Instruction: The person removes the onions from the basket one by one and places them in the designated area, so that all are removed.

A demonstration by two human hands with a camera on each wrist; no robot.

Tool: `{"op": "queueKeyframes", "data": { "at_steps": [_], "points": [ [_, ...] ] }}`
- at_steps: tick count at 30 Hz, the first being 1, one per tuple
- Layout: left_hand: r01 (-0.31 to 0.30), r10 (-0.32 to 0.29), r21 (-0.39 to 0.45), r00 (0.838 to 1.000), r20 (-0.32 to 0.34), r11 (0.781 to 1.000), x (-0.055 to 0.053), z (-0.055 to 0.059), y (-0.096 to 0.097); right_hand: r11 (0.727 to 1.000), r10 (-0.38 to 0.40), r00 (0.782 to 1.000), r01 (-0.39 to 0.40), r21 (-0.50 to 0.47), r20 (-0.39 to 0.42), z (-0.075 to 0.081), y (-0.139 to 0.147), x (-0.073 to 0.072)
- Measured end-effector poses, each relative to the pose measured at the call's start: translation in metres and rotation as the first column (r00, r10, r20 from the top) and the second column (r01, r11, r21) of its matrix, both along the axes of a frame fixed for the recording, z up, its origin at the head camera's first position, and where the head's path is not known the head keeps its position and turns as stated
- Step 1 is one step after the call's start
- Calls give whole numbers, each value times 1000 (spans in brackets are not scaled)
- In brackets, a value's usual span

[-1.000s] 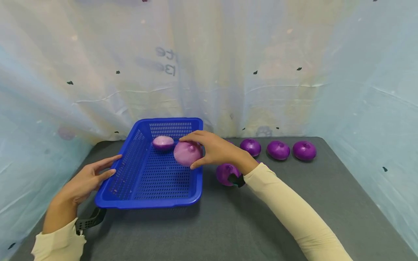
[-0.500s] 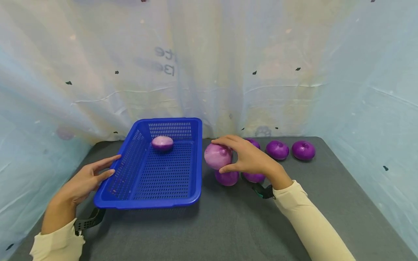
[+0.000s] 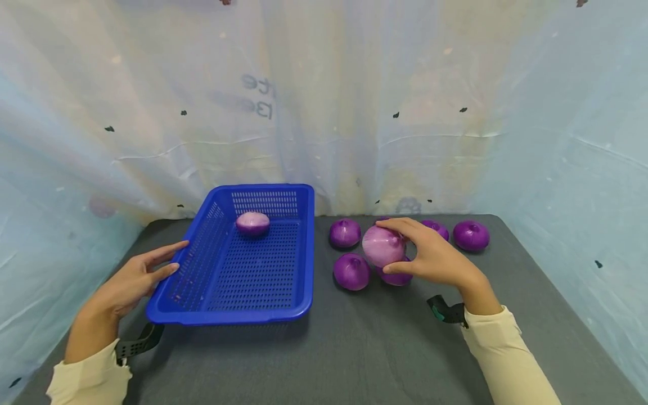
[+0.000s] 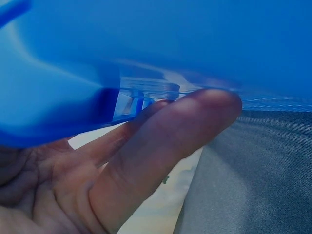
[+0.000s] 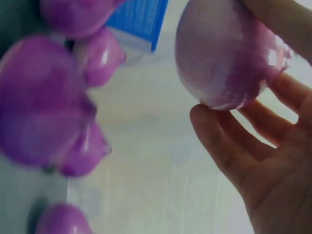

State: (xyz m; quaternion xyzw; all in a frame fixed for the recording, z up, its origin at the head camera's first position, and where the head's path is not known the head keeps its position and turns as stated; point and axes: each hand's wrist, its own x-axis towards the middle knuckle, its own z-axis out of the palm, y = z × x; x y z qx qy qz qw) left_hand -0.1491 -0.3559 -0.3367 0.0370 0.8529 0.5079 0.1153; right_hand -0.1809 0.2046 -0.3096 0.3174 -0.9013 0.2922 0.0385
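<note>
My right hand (image 3: pixel 430 253) grips a pale pink-purple onion (image 3: pixel 383 246) between thumb and fingers. In the head view the onion overlaps a darker purple onion (image 3: pixel 396 275); the right wrist view shows the held onion (image 5: pixel 224 53) apart from the others. At the left, my left hand (image 3: pixel 133 281) touches the outer side of a blue perforated basket (image 3: pixel 233 317). Its thumb (image 4: pixel 165 141) lies straight under the basket's rim in the left wrist view. Another onion (image 3: pixel 252 224), pale on top and purple below, lies inside the basket near the back.
Several dark purple onions lie right of the basket, among them a back one (image 3: pixel 345 233), a front one (image 3: pixel 351 272) and a far-right one (image 3: pixel 471 235). Two others are partly hidden behind my right hand. The grey table (image 3: pixel 334 360) ends at a hanging sheet (image 3: pixel 344 112).
My right hand has carried the pale onion out of the basket area to the right, over the purple onions. The left hand and basket have stayed in place.
</note>
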Motion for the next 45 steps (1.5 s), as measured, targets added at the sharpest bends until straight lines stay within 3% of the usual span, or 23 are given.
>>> {"op": "queueKeyframes", "data": {
  "at_steps": [12,24,30,45],
  "points": [
    [2,-2,-14,1000,1,1000,-2,-1,1,992,-116,992,113,53,58,-3,47,-4],
    [-5,5,-34,1000,-1,999,1,4,0,977,-186,977,173,123,101,-27,79,-18],
    [-12,12,-39,1000,1,999,2,3,4,976,-191,977,178,128,98,-32,91,-19],
    [-16,16,-42,1000,-3,999,2,4,5,977,-186,966,163,136,180,-47,101,-26]
  ]
}}
